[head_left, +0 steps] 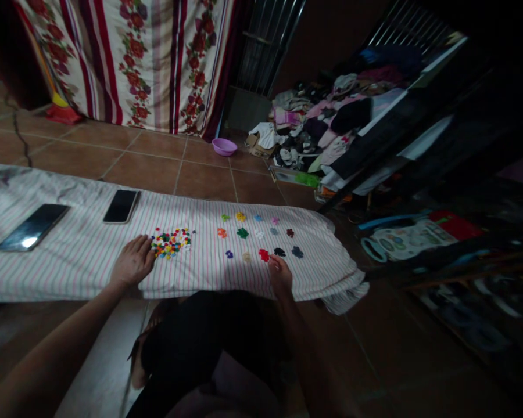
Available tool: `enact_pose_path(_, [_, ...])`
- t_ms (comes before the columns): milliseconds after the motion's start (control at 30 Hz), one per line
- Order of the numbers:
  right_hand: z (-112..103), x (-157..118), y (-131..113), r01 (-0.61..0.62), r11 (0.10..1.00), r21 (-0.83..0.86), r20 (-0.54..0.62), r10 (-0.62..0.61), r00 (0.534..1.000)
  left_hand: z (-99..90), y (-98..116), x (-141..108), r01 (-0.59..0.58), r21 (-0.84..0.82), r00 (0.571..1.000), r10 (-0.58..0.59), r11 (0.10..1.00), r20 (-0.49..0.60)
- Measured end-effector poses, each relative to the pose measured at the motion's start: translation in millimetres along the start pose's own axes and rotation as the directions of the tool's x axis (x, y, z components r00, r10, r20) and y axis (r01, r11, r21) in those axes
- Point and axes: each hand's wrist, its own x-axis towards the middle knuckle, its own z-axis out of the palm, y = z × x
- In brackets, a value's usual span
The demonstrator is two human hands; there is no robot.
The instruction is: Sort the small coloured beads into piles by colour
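A mixed pile of small multicoloured pieces (171, 242), too small to name, lies on the striped cloth. My left hand (133, 260) rests palm down at the left edge of this pile, its fingers stretched out flat. Farther right, small single-colour heaps form rows on the cloth. My right hand (281, 274) is at the red heap (264, 255), thumb and fingers brought together at its right side; anything between the fingertips is too small to make out. Near that hand lie a black heap (279, 252), a dark grey-blue heap (297, 252) and a beige heap (246, 256).
Two phones, one larger (32, 227) and one smaller (121, 206), lie on the left part of the striped cloth (87, 255). Beyond the cloth's far edge, a purple basin (224, 147) stands on the tiled floor. A heap of clothes (318, 119) is at the back right.
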Motion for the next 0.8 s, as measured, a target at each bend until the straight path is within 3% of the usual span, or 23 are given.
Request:
enact_pose_path(167, [9.9, -2.4, -14.2, -0.057, 0.998, 0.031, -0.107, 0.060, 0.993, -0.3, 6.6, 2.2, 0.093, 0.052, 0.996, -0.092, 0.994, -0.014])
enact_pose_path(233, [18.0, -3.9, -27.8, -0.039, 0.999, 0.038, -0.064, 0.041, 0.997, 0.3, 7.3, 2.6, 0.099, 0.067, 0.995, -0.098, 0.993, -0.018])
enact_pose_path(333, [37.1, -9.1, -54.4, 0.090, 0.995, 0.035, 0.089, -0.092, 0.992, 0.8, 7.6, 2.7, 0.104, 0.066, 0.994, -0.104, 0.992, -0.016])
enact_pose_path(467, [75.6, -21.9, -88.0, 0.256, 0.964, 0.074, 0.318, -0.266, 0.910, 0.3, 8.1, 2.8, 0.119, 0.065, 0.993, -0.119, 0.991, -0.009])
enact_pose_path(567, [108.4, -31.2, -103.7, 0.334, 0.938, 0.090, 0.409, -0.341, 0.847, 0.1, 8.1, 2.5, 0.116, 0.079, 0.993, -0.116, 0.990, -0.005])
enact_pose_path(800, [170.2, -31.3, -127.9, 0.426, 0.904, 0.020, 0.541, -0.368, 0.756, 1.8, 7.9, 1.9, 0.100, 0.077, 0.995, -0.099, 0.992, -0.012])
